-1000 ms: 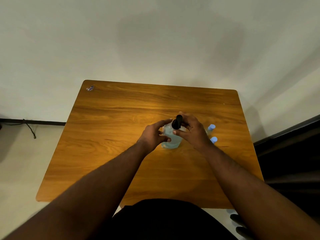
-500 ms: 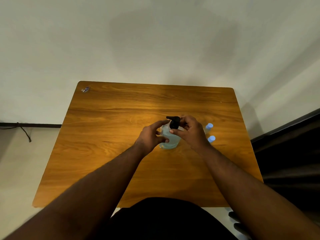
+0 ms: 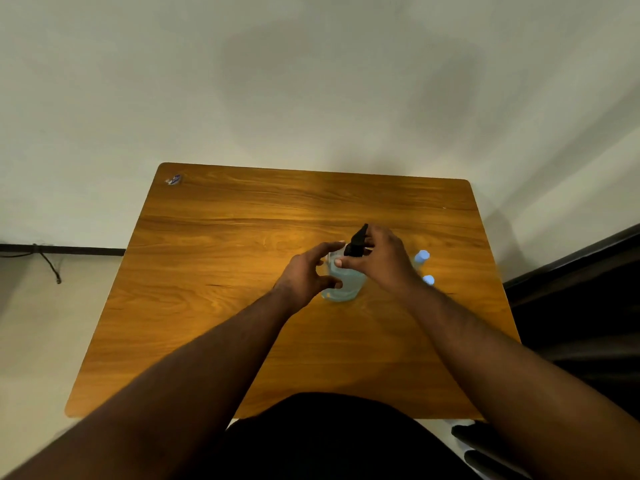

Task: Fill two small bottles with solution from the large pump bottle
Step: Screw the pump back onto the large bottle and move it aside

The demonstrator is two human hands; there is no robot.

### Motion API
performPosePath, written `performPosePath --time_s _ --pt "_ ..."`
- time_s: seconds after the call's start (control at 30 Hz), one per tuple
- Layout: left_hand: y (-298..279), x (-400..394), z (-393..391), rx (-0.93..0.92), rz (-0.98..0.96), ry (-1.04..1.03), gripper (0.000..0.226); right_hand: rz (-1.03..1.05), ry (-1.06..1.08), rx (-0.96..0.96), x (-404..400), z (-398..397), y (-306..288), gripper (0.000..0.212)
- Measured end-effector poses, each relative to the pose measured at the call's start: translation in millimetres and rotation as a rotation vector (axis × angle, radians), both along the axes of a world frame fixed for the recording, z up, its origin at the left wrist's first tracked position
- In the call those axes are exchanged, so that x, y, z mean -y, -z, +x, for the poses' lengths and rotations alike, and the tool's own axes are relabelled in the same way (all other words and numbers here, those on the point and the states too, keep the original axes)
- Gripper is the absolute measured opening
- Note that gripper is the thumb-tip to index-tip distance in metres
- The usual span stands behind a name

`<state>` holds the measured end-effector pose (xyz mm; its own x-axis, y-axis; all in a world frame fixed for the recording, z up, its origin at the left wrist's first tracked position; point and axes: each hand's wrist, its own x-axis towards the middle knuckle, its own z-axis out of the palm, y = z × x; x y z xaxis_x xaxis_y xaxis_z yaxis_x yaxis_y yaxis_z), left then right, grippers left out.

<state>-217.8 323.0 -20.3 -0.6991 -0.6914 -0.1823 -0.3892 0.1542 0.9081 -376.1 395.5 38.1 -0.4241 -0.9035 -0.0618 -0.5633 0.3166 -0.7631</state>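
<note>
We are logging one large pump bottle [image 3: 341, 284], clear with pale blue solution, standing upright on the wooden table [image 3: 221, 271] a little toward its right edge; our left hand [image 3: 306, 275] is curving loosely around the bottle's left side, thumb touching the body and fingers spread rather than clamped. Our right hand [image 3: 379, 259] is pinching the black pump head [image 3: 356, 242] between thumb and fingers. Two small bottles [image 3: 421, 257], blue-capped, are standing just beyond that hand toward the right edge, and a small wrapper-like scrap [image 3: 174, 180] is lying at the far left corner.
</note>
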Motion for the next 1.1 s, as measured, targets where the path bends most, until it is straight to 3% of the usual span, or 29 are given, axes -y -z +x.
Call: performPosePath --time_s 0.1,0.2,0.3,0.43,0.57,0.63,0.73,0.83,0.97,1.1 --pt "0 3 -1 -0.014 -0.034 0.034 0.079 0.270 -0.147 0.145 12 -18 -20 0.067" --pt "3 4 -1 0.008 -0.094 0.043 0.083 0.393 -0.256 0.214 16 -33 -28 0.050" --pt "4 5 -2 -0.031 -0.028 0.054 0.078 0.261 -0.117 0.249 7 -26 -18 0.043" --pt "5 5 -1 -0.052 0.017 0.049 0.075 0.077 0.030 0.106 -6 -2 6 0.044" --pt "5 5 -1 -0.056 0.031 0.055 0.074 0.144 -0.173 0.262 -7 -19 -2 0.066" --pt "4 6 -1 -0.050 0.027 0.048 0.074 0.147 -0.256 0.260 -4 -29 -9 0.058" --pt "6 6 -2 -0.044 0.024 0.043 0.076 0.110 -0.242 0.133 3 -26 -10 0.035" --pt "7 4 -3 -0.044 0.031 0.029 0.077 0.042 -0.237 -0.034 5 -18 -4 0.034" --pt "4 5 -4 -0.025 0.028 0.026 0.080 0.076 -0.475 -0.296 11 -27 -11 0.028" --pt "5 5 -2 -0.007 0.022 0.017 0.083 0.284 -0.738 -0.495 31 -34 -31 0.025"
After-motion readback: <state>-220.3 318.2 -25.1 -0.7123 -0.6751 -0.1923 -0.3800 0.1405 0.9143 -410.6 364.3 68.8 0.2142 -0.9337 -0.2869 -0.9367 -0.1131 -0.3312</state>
